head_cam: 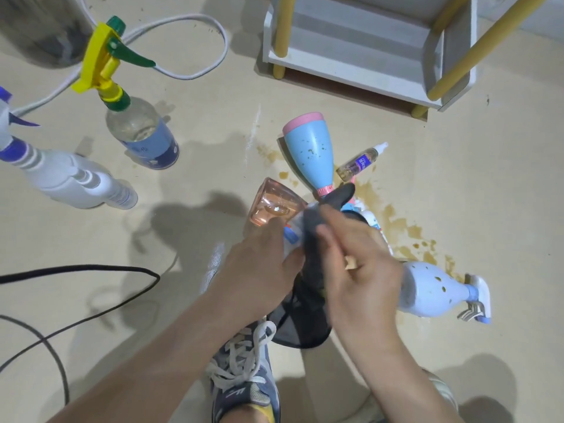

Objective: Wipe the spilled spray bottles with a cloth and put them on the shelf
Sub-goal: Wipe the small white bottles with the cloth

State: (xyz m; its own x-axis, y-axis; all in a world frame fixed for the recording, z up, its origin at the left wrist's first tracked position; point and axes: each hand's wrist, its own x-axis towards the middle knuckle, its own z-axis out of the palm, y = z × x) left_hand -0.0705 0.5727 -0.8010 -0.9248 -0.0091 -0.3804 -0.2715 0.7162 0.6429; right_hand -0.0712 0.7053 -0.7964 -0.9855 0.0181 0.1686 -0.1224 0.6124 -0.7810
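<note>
Hands meet over the middle of the beige floor. I see the left hand wrapped round a white bottle with a translucent pink cap, held clear of the floor with the cap pointing away. The right hand grips a dark grey cloth and presses it against the bottle's body; the cloth's loose end hangs down by a grey laced sneaker.

Just beyond the hands, a light blue bottle with a pink base and a small clear bottle with a purple label lie on their sides in a brown spill. A pale blue trigger bottle lies to the right at the spill's near end.

Toward the floor's left edge stand a clear bottle with a yellow-green trigger and a white bottle with a purple trigger. The white shelf with yellow posts sits at the far right.
</note>
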